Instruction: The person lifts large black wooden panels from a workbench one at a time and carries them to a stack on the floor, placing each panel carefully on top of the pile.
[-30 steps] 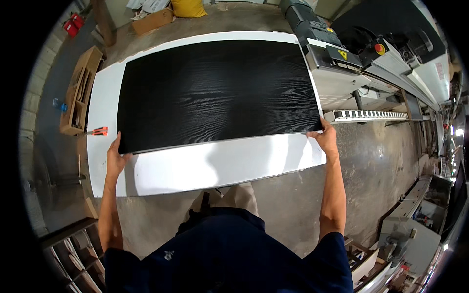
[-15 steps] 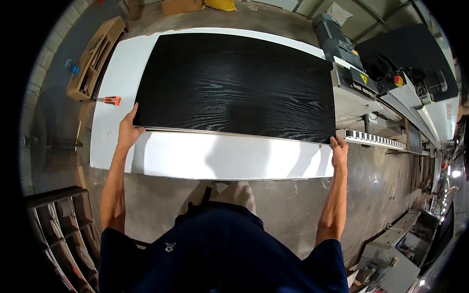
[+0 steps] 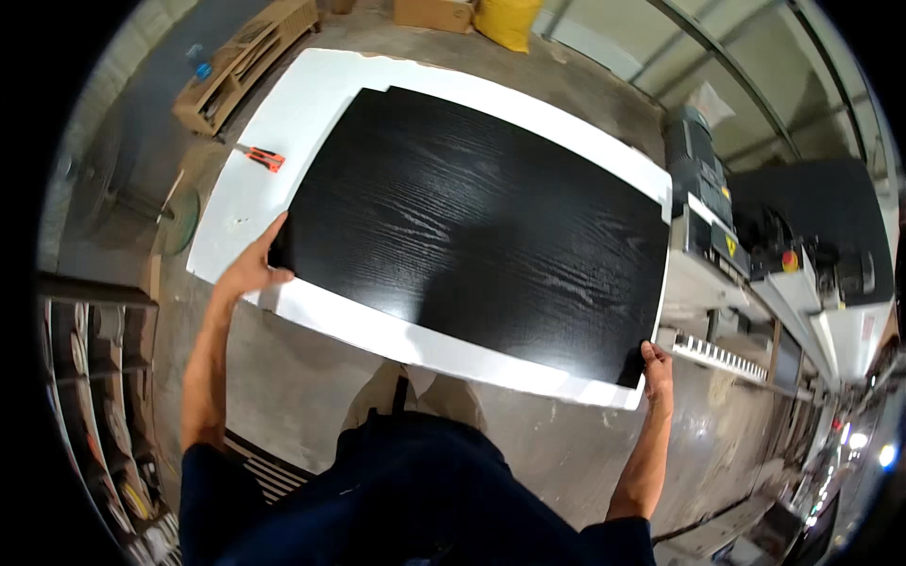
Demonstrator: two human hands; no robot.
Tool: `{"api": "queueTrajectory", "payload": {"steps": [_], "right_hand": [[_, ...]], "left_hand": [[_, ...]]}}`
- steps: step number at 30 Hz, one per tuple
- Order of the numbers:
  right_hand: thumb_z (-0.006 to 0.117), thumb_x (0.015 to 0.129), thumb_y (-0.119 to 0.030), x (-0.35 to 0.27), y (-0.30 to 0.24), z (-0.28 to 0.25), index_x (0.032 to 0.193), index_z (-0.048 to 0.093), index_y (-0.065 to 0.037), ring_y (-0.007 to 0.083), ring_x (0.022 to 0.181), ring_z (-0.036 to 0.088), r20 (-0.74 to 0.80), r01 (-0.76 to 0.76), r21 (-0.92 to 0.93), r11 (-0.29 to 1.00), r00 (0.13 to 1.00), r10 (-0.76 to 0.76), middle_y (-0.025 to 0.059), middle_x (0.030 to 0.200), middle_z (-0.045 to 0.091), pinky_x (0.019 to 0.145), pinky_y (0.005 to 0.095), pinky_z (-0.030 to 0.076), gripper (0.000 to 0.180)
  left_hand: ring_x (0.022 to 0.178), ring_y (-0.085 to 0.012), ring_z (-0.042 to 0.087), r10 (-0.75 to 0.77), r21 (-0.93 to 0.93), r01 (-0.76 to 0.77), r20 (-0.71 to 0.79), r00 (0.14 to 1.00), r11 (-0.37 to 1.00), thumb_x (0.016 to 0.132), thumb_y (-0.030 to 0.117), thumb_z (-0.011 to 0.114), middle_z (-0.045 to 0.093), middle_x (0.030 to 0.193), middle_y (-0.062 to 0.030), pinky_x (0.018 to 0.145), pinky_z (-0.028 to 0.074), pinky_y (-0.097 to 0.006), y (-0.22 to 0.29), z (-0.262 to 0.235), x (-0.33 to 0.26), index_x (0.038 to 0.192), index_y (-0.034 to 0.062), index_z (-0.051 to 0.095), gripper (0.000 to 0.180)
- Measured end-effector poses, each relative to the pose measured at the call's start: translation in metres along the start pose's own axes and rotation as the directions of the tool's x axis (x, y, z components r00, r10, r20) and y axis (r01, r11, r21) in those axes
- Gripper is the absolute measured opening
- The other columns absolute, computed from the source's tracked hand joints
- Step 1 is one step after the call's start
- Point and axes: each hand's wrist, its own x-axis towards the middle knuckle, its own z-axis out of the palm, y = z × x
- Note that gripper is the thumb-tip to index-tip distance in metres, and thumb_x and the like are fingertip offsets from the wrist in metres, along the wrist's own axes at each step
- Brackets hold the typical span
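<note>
A large black panel with a wood-grain face lies over a white board. At its near left corner my left hand grips it, thumb by the near edge and fingers along the left edge. My right hand is closed on the near right corner, its fingers partly hidden. A step in the outline at the far left corner suggests a second black layer beneath; I cannot tell for sure. An orange utility knife rests on the white board, left of the panel.
Machinery with a motor and a red stop button stands close on the right. A wooden rack is at the far left, beside a cardboard box and a yellow sack. Shelving stands at the near left.
The whole view has turned, so board and panel now slant down to the right. The panel's near edge sits closer to the white board's near edge. Both hands keep their corners.
</note>
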Motion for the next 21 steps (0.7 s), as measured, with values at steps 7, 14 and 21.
{"api": "queueTrajectory", "payload": {"steps": [7, 14, 21], "right_hand": [[0.051, 0.089, -0.04, 0.082, -0.038, 0.021, 0.13, 0.039, 0.004, 0.0234, 0.12, 0.042, 0.305, -0.06, 0.122, 0.991, 0.952, 0.02, 0.0158, 0.137, 0.039, 0.101, 0.036, 0.033, 0.062], [0.048, 0.09, -0.047, 0.056, -0.105, 0.239, 0.122, 0.046, 0.01, 0.0242, 0.115, 0.047, 0.559, 0.093, -0.319, 0.943, 0.822, 0.108, 0.0163, 0.127, 0.049, 0.099, 0.036, 0.034, 0.065], [0.049, 0.089, -0.047, -0.003, -0.132, 0.411, 0.12, 0.048, 0.011, 0.0242, 0.112, 0.048, 0.786, 0.415, -0.429, 0.803, 0.609, 0.105, 0.0169, 0.124, 0.051, 0.097, 0.0361, 0.035, 0.066]], "left_hand": [[0.087, -0.0276, 0.063, -0.569, -0.302, 0.521, -0.093, 0.817, 0.798, 0.067, 0.057, 0.067, 0.064, 0.093, -0.0216, 0.077, 0.051, -0.036, 0.022, -0.003, 0.086, 0.096, -0.0066, 0.065, 0.07], [0.087, -0.0324, 0.062, -0.59, -0.227, 0.545, -0.316, 0.743, 0.807, 0.066, 0.056, 0.068, 0.063, 0.091, -0.0249, 0.076, 0.049, -0.039, 0.019, 0.018, 0.045, 0.096, -0.0134, 0.06, 0.076], [0.085, -0.0356, 0.063, -0.725, -0.345, 0.657, -0.496, 0.478, 0.67, 0.067, 0.049, 0.072, 0.064, 0.084, -0.0244, 0.075, 0.049, -0.04, 0.031, 0.016, -0.092, 0.084, -0.0099, 0.064, 0.062]]}}
